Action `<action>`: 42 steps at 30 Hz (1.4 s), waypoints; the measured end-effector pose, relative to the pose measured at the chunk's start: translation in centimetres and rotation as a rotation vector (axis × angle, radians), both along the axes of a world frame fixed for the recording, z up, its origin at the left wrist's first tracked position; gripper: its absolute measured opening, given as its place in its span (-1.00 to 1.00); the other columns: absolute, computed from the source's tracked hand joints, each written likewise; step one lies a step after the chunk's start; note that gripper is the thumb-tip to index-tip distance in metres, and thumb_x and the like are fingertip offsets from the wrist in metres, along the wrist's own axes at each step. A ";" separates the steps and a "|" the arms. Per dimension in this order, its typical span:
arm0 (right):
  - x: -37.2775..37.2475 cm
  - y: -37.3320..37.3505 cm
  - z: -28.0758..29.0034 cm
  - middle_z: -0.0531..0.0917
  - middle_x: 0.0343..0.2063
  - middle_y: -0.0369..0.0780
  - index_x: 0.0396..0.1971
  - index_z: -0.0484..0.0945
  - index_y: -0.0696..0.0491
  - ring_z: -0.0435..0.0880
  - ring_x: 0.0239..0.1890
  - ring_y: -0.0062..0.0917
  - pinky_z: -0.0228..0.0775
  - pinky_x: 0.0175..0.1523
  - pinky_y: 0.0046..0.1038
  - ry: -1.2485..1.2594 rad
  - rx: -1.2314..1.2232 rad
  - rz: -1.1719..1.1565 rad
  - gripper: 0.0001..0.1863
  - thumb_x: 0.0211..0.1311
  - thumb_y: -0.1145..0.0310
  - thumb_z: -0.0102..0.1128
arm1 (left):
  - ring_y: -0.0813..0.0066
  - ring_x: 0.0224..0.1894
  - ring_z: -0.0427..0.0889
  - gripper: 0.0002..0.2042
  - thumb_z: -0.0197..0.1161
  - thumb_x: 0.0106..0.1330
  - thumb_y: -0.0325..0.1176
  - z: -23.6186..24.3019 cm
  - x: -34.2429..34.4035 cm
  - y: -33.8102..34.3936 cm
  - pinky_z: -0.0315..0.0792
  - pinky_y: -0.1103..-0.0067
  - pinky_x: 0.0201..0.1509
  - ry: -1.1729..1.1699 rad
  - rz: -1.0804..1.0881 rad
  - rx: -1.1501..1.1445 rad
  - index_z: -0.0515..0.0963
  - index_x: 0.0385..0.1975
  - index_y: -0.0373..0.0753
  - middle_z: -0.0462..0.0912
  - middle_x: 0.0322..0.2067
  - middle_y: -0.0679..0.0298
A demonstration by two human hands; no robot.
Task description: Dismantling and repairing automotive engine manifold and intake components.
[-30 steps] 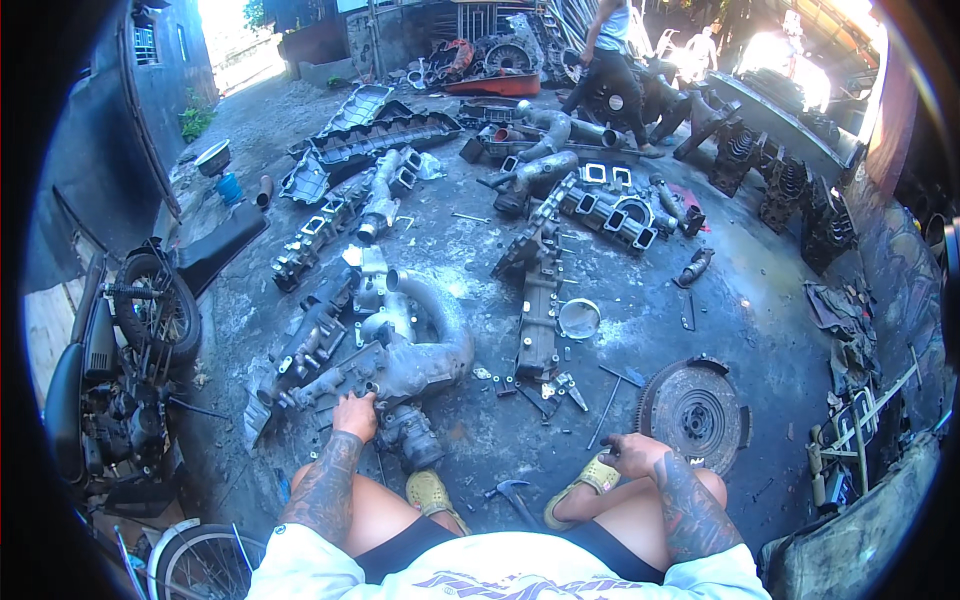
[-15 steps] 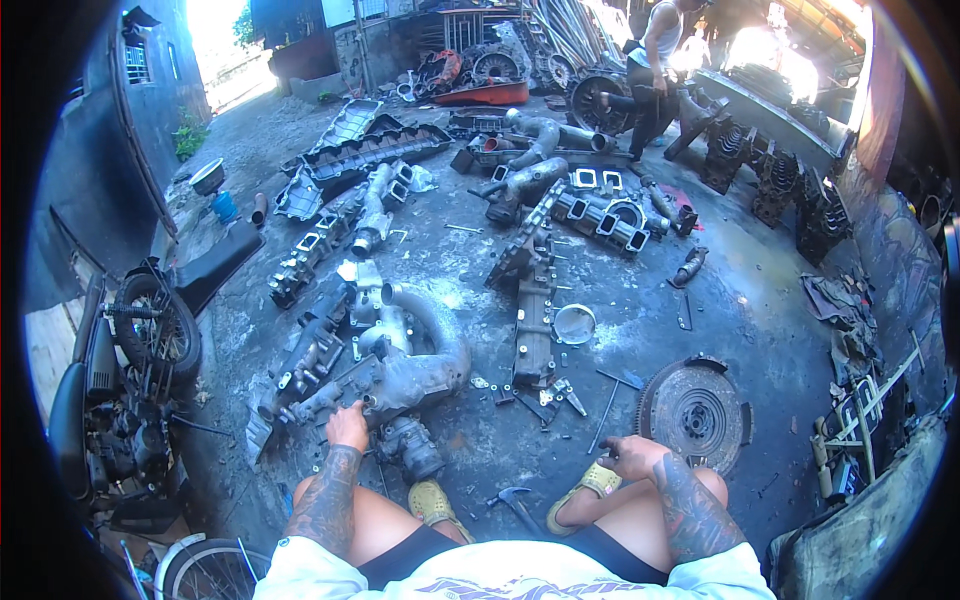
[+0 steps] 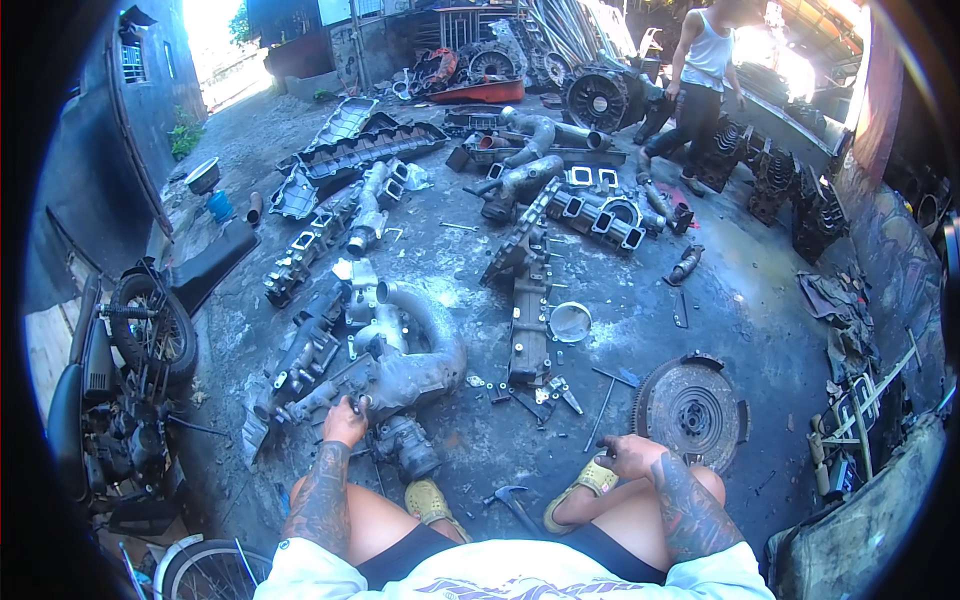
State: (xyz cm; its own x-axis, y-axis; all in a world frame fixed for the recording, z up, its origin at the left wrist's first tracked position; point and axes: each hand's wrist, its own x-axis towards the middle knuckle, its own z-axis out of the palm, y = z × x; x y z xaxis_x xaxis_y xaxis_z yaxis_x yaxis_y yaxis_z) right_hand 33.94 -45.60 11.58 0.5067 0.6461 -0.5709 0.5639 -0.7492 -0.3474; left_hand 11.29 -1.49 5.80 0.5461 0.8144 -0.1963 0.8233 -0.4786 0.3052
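My left hand point(image 3: 346, 424) reaches down to the near end of a large grey cast elbow pipe point(image 3: 425, 375). Its fingers are bent together at the pipe's edge; whatever they pinch is too small to make out. Beside that hand, a dark round cast engine part point(image 3: 408, 450) lies by my left shoe. My right hand point(image 3: 632, 457) is over my right knee, its fingers loosely apart and holding nothing I can see. Just beyond it lies a toothed flywheel point(image 3: 692, 410). A hammer point(image 3: 514, 506) rests on the ground between my yellow clogs.
A long dark manifold point(image 3: 530, 335), a metal ring point(image 3: 571, 322), a T-handled bar point(image 3: 602, 410) and several small bolts lie ahead. A motorcycle point(image 3: 150, 330) is at left. A person point(image 3: 700, 80) walks at far right past a row of engine blocks point(image 3: 775, 180).
My left hand has shifted slightly at the pipe's edge, its fingers more bent. The right hand stays over the knee. The far person has stepped to the right.
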 end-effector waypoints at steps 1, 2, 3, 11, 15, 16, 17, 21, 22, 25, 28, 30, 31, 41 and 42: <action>0.0 0.0 0.0 0.60 -0.26 0.01 -0.02 0.42 0.15 0.57 -0.15 -0.18 0.39 -0.03 -0.32 -0.001 0.062 0.005 -0.51 0.20 0.08 0.03 | -0.17 -0.14 0.50 -0.55 -0.12 0.29 -0.01 -0.4 0.0 0.1 0.35 0.18 -0.04 -0.062 0.013 0.048 0.41 -0.06 -0.27 0.55 -0.28 -0.20; 0.0 0.0 -0.1 0.61 -0.27 0.00 -0.03 0.43 0.15 0.58 -0.16 -0.18 0.40 -0.04 -0.32 -0.005 0.077 0.009 -0.52 0.20 0.08 0.03 | -0.19 -0.14 0.49 -0.51 -0.15 0.30 0.02 -0.6 0.0 0.2 0.34 0.18 -0.03 -0.075 0.024 0.029 0.39 -0.07 -0.31 0.54 -0.29 -0.24; 0.0 0.0 -0.1 0.61 -0.28 0.00 -0.03 0.43 0.14 0.58 -0.17 -0.18 0.40 -0.05 -0.31 -0.005 0.023 0.003 -0.52 0.20 0.08 0.03 | -0.19 -0.14 0.49 -0.51 -0.15 0.30 0.02 -0.8 -0.1 0.3 0.34 0.18 -0.03 -0.124 0.025 0.096 0.39 -0.07 -0.31 0.54 -0.29 -0.24; 0.1 0.2 -0.7 0.61 -0.29 0.01 -0.06 0.44 0.15 0.58 -0.18 -0.16 0.40 -0.06 -0.30 -0.008 0.091 0.037 -0.52 0.20 0.06 0.04 | -0.17 -0.15 0.50 -0.49 -0.20 0.32 0.05 1.2 0.2 -0.1 0.35 0.16 -0.06 -0.132 0.097 0.009 0.44 -0.07 -0.27 0.55 -0.30 -0.21; 0.1 0.2 -0.6 0.60 -0.28 0.02 -0.04 0.43 0.15 0.57 -0.16 -0.16 0.40 -0.05 -0.29 -0.007 0.002 0.030 -0.50 0.19 0.05 0.04 | -0.17 -0.19 0.52 -0.52 -0.21 0.33 0.03 1.5 0.1 0.0 0.37 0.16 -0.10 -0.189 0.109 0.157 0.48 -0.12 -0.24 0.56 -0.32 -0.17; 0.1 0.2 -0.5 0.60 -0.28 0.02 -0.04 0.43 0.15 0.57 -0.16 -0.16 0.40 -0.05 -0.29 -0.005 0.073 0.028 -0.50 0.19 0.05 0.04 | -0.17 -0.19 0.52 -0.52 -0.21 0.33 0.03 1.2 0.1 0.2 0.37 0.16 -0.10 -0.189 0.105 0.186 0.48 -0.12 -0.24 0.56 -0.32 -0.17; 0.1 0.3 -0.4 0.59 -0.25 0.02 -0.03 0.42 0.15 0.56 -0.14 -0.16 0.39 -0.03 -0.29 0.006 0.063 0.026 -0.49 0.19 0.05 0.04 | -0.17 -0.19 0.51 -0.52 -0.20 0.33 0.04 0.9 0.1 0.4 0.36 0.16 -0.10 -0.171 0.053 0.133 0.48 -0.12 -0.25 0.56 -0.32 -0.17; 0.1 0.4 -0.1 0.56 -0.17 0.03 0.00 0.39 0.15 0.53 -0.07 -0.15 0.36 0.03 -0.28 0.005 -0.041 0.030 -0.48 0.20 0.04 0.02 | -0.17 -0.19 0.51 -0.51 -0.14 0.31 0.05 -0.5 0.1 0.9 0.36 0.16 -0.09 -0.141 0.002 -0.013 0.47 -0.13 -0.28 0.56 -0.33 -0.17; 0.2 0.4 -0.1 0.56 -0.17 0.03 0.00 0.39 0.15 0.53 -0.07 -0.15 0.36 0.03 -0.28 0.007 0.024 0.019 -0.48 0.20 0.04 0.02 | -0.17 -0.19 0.51 -0.51 -0.14 0.31 0.05 -0.6 0.2 0.9 0.36 0.16 -0.09 -0.159 -0.004 0.035 0.47 -0.13 -0.28 0.56 -0.33 -0.17; 0.2 0.3 0.2 0.55 -0.13 0.03 0.02 0.38 0.16 0.51 -0.04 -0.15 0.33 0.07 -0.28 0.031 -0.060 0.031 -0.48 0.22 0.06 -0.01 | -0.13 -0.19 0.52 -0.51 -0.04 0.26 0.06 -0.4 0.2 0.7 0.39 0.21 -0.10 -0.197 -0.029 0.065 0.48 -0.14 -0.31 0.57 -0.33 -0.15; 0.2 0.2 0.4 0.54 -0.11 0.03 0.04 0.37 0.16 0.50 -0.02 -0.16 0.32 0.09 -0.28 0.047 -0.065 0.014 -0.47 0.22 0.07 0.00 | -0.09 -0.19 0.54 -0.53 0.10 0.19 0.00 0.1 0.2 0.1 0.41 0.25 -0.11 -0.112 -0.081 0.086 0.48 -0.14 -0.32 0.58 -0.33 -0.14; 0.3 0.2 0.5 0.52 -0.08 0.02 0.06 0.36 0.15 0.48 0.00 -0.16 0.30 0.11 -0.29 0.063 -0.006 -0.004 -0.47 0.21 0.07 0.00 | -0.06 -0.20 0.55 -0.56 0.20 0.11 -0.07 0.5 0.1 -0.3 0.42 0.25 -0.12 -0.060 -0.207 0.084 0.49 -0.15 -0.31 0.58 -0.33 -0.13; 0.3 0.2 0.5 0.52 -0.08 0.02 0.06 0.35 0.15 0.48 0.01 -0.16 0.30 0.11 -0.29 0.054 -0.012 0.001 -0.47 0.22 0.07 0.00 | -0.05 -0.20 0.56 -0.60 0.25 0.07 -0.14 0.6 0.1 -0.5 0.43 0.25 -0.12 -0.088 -0.203 0.078 0.52 -0.19 -0.31 0.58 -0.33 -0.11; 0.6 -0.5 -0.4 0.54 -0.11 0.04 0.03 0.37 0.16 0.49 -0.02 -0.15 0.32 0.08 -0.27 0.034 0.005 0.000 -0.47 0.20 0.07 0.02 | -0.06 -0.25 0.56 -0.22 0.33 -0.01 -0.29 0.6 1.0 -1.1 0.44 0.29 -0.15 0.042 -0.214 0.114 0.06 0.18 -0.44 0.57 -0.35 -0.16; 0.6 -0.5 -0.6 0.54 -0.12 0.04 0.03 0.37 0.16 0.50 -0.02 -0.15 0.32 0.07 -0.26 0.041 -0.047 0.000 -0.48 0.20 0.07 0.02 | -0.06 -0.25 0.56 -0.22 0.33 -0.01 -0.29 0.6 1.1 -1.2 0.44 0.29 -0.15 0.036 -0.215 0.149 0.06 0.18 -0.44 0.57 -0.35 -0.16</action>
State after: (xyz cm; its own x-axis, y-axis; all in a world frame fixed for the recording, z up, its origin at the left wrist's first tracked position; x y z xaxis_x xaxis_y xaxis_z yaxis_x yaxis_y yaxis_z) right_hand 34.57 -46.15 11.00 0.4823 0.6181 -0.6208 0.5504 -0.7651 -0.3342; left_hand 12.39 -2.65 6.38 0.7046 0.7018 -0.1053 0.7069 -0.6811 0.1910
